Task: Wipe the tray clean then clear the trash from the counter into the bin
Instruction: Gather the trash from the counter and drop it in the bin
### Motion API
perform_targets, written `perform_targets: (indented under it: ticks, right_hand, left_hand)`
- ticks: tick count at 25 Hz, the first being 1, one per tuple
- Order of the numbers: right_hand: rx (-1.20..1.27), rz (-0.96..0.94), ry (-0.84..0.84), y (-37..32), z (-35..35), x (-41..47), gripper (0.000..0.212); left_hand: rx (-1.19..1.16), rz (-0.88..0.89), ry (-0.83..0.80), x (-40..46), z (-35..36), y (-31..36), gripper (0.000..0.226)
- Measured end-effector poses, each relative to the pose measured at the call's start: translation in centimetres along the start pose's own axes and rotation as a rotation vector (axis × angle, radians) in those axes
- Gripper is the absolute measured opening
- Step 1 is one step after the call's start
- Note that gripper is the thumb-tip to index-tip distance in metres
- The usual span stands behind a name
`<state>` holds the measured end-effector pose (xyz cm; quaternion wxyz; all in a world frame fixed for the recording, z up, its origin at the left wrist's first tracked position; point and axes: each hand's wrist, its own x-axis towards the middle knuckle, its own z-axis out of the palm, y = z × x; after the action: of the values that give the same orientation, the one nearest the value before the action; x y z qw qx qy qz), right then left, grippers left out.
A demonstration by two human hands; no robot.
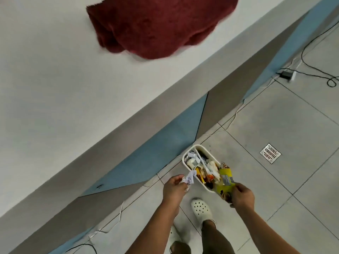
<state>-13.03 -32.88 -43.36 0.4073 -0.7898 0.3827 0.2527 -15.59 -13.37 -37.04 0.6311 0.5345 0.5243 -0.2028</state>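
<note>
A small white bin stands on the tiled floor against the counter's base, filled with several pieces of trash. My left hand pinches a crumpled white paper scrap with dark specks, just left of the bin's rim. My right hand grips a yellow snack wrapper over the bin's near right edge. A dark red cloth lies bunched on the white counter at the top. No tray is in view.
The counter's grey and blue front panel runs diagonally beside the bin. A floor drain sits right of the bin. Black cables and a power adapter lie on the floor at the upper right. My feet wear white clogs.
</note>
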Motion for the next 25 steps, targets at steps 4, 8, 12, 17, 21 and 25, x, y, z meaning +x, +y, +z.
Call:
perform_targets:
  ticks: [4, 8, 12, 17, 21, 25]
  right_hand:
    - [-0.072, -0.038, -0.007, 1.6, 2.5, 5.1, 0.033]
    - [-0.15, -0.05, 0.001, 3.1, 4.9, 9.7, 0.033]
    - [-0.211, -0.196, 0.028, 3.8, 7.0, 12.8, 0.033]
    - [-0.335, -0.301, 0.031, 5.0, 9.2, 15.2, 0.032]
    - [-0.516, -0.366, -0.092, 5.2, 10.6, 16.0, 0.036]
    - [-0.665, -0.349, -0.193, 5.5, 12.0, 18.3, 0.038]
  left_hand:
    - [0.059, -0.095, 0.064, 6.0, 3.0, -2.0, 0.03]
    - [0.128, -0.114, 0.081, 11.9, 5.8, -3.6, 0.028]
    - [0.253, -0.045, 0.094, 15.9, 7.9, -4.7, 0.022]
    - [0.591, 0.231, 0.087, 19.4, 10.8, -3.7, 0.019]
    - [0.739, 0.371, 0.099, 22.1, 12.9, -2.6, 0.019]
    - [0.825, 0.391, 0.153, 24.6, 14.9, -2.3, 0.024]
